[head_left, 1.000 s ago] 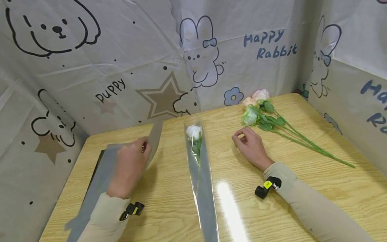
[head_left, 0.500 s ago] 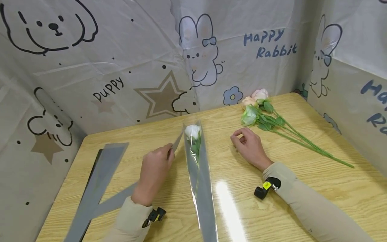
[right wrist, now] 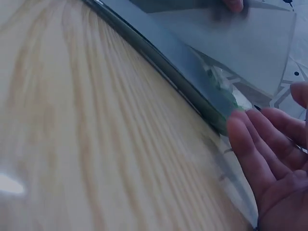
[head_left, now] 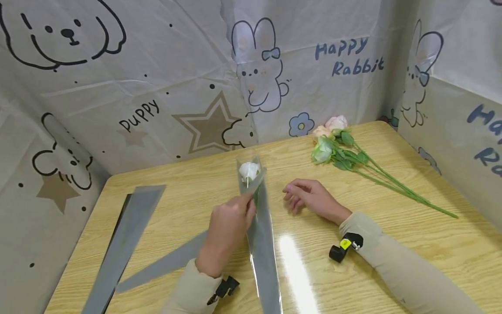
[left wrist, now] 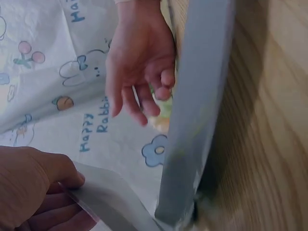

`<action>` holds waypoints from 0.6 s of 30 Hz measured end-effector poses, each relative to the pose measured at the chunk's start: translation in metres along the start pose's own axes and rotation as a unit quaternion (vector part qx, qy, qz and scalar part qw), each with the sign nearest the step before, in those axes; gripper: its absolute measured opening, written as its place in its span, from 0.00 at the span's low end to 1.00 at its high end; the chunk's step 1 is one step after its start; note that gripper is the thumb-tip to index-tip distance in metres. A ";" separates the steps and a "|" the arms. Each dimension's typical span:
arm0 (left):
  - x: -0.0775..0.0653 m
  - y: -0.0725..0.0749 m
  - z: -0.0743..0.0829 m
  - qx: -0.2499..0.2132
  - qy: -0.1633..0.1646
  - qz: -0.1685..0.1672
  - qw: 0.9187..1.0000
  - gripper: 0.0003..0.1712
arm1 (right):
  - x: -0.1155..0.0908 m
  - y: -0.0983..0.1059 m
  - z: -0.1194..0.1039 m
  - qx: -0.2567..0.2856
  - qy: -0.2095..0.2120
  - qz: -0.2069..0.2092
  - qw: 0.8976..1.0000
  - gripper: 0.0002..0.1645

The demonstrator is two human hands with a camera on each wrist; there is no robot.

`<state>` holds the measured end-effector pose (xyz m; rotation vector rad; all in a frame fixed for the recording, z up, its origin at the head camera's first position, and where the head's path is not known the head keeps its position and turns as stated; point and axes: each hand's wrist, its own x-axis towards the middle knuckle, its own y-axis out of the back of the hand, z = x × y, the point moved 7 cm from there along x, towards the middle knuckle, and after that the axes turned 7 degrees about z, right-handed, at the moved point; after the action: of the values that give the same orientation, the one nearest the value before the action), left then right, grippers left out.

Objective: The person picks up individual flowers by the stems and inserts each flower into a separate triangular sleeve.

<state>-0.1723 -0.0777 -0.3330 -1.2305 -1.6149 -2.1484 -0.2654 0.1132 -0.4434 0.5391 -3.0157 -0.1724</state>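
My left hand (head_left: 227, 233) pinches a flat grey translucent flower sleeve (head_left: 168, 257) between thumb and fingers. Its upper end crosses over a white rose (head_left: 249, 170) wrapped in a clear-and-grey sleeve (head_left: 264, 261), and its narrow tail trails left above the table. In the left wrist view, the thumb (left wrist: 72, 175) lies along the edge of the held sleeve. My right hand (head_left: 315, 200) is empty, fingers loosely bent, just right of the wrapped rose. From the right wrist, its fingertips (right wrist: 236, 125) show right by the wrapped sleeve's edge.
More grey sleeves (head_left: 131, 231) lie stacked at the table's left, with a dark strip along one edge. Several loose roses (head_left: 323, 148), green, peach and pink, rest at the back right, stems (head_left: 415, 196) pointing toward the front right. Printed cloth walls (head_left: 196, 78) enclose the table (head_left: 321, 279).
My left hand has carried the grey sleeve rightward from the stack until it overlaps the wrapped rose. My right hand has shifted slightly left and its fingers have loosened.
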 end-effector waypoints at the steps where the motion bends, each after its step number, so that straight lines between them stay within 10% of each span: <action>1: 0.000 -0.001 0.002 -0.004 0.001 -0.002 1.000 0.04 | -0.001 -0.003 -0.001 0.014 -0.006 -0.013 1.000 0.27; 12: -0.004 -0.020 0.031 0.019 -0.038 -0.041 0.998 0.10 | 0.000 -0.005 0.004 0.128 -0.070 -0.015 0.989 0.44; 18: -0.006 -0.027 0.040 0.023 -0.049 -0.058 0.997 0.14 | 0.001 0.003 0.004 0.147 -0.070 0.016 0.987 0.25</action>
<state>-0.1647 -0.0342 -0.3536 -1.2755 -1.8089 -2.1350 -0.2677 0.1155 -0.4468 0.5197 -3.2045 0.2523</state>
